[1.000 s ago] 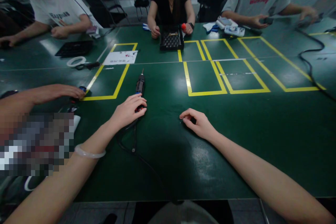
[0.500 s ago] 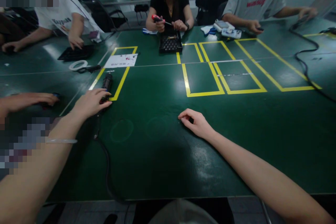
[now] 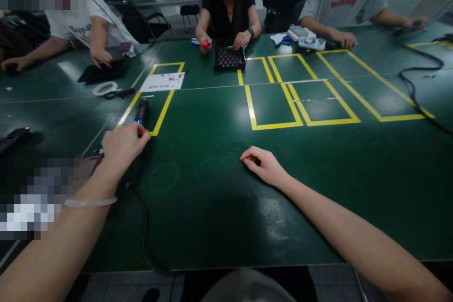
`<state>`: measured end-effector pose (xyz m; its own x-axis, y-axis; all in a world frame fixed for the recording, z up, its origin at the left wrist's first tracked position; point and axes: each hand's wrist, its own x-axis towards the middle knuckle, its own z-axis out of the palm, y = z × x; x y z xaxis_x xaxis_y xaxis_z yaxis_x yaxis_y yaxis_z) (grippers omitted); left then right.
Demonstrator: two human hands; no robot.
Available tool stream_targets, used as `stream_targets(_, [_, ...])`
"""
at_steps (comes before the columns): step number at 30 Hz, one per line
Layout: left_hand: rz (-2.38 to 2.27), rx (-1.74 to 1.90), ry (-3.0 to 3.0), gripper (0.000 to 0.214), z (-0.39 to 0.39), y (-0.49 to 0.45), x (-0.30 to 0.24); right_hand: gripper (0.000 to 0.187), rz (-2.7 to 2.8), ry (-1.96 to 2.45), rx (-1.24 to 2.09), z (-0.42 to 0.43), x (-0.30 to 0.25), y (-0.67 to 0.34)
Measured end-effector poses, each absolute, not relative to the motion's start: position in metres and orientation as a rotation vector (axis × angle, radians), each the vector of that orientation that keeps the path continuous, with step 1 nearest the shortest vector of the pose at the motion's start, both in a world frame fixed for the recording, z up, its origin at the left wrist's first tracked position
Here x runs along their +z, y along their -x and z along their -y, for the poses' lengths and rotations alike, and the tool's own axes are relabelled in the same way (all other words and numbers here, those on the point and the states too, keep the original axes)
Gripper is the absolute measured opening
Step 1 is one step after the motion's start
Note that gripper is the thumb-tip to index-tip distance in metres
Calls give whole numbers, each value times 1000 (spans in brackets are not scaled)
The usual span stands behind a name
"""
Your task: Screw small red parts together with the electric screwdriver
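My left hand (image 3: 124, 147) is closed around the near end of a black cylindrical tool, which looks like a corded electric screwdriver (image 3: 142, 109). Its dark barrel lies on the green table, pointing away from me, with a blue band and an orange-red part beside my fingers. My palm hides the rest. A black cable (image 3: 144, 219) runs from below my wrist toward the table's near edge. My right hand (image 3: 260, 163) rests on the tabletop with its fingers curled and thumb near the fingertips. Nothing shows in it.
Yellow tape rectangles (image 3: 278, 126) mark the table (image 3: 212, 226). A white paper (image 3: 163, 82) and a white ring (image 3: 105, 88) lie beyond my left hand. Across sits a person with a black tray (image 3: 230, 59); white devices (image 3: 306, 37) lie to its right.
My left hand has curled more tightly around the tool, whose barrel has shifted slightly left. A neighbour's hand at left has gone from view. The person opposite has lowered the red-handled tool. My right hand stays still.
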<state>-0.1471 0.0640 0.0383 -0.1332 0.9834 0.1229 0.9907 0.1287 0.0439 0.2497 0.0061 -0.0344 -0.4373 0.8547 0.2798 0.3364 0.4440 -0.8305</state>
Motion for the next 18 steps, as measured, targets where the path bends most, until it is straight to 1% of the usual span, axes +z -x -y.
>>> stream_targets(1, [2418,-371,2130,38,-65,135,37,13,1977,1000,926,-6,-35,-249])
stream_targets(2, [2535,-658,2287,38,-64,121,34,13,1972,1002,933,-6,-35,-249])
stream_targets(4, [2555,-864,2517,40,-60,84,24,12,1954,1010,954,-6,-35,-249])
stream_targets(5, [2605,-1111,2665,41,-56,64,19,12,1942,1014,967,-6,-35,-249])
stream_targets(6, [2650,-1276,2795,42,-52,45,14,12,1930,1019,984,-6,-35,-249])
stream_targets(7, [2663,-1345,2911,42,-47,27,9,11,1919,1022,1003,-6,-35,-249])
stream_targets(10, [2513,-1350,3193,38,-31,-11,1,12,1893,1025,1045,-6,-35,-250])
stream_targets(12, [2353,-1326,3279,34,-22,-22,-2,13,1885,1028,1059,-6,-35,-249])
stream_targets(18, [1819,-1086,3197,21,-4,-30,-6,18,1912,1030,1098,-7,-36,-246])
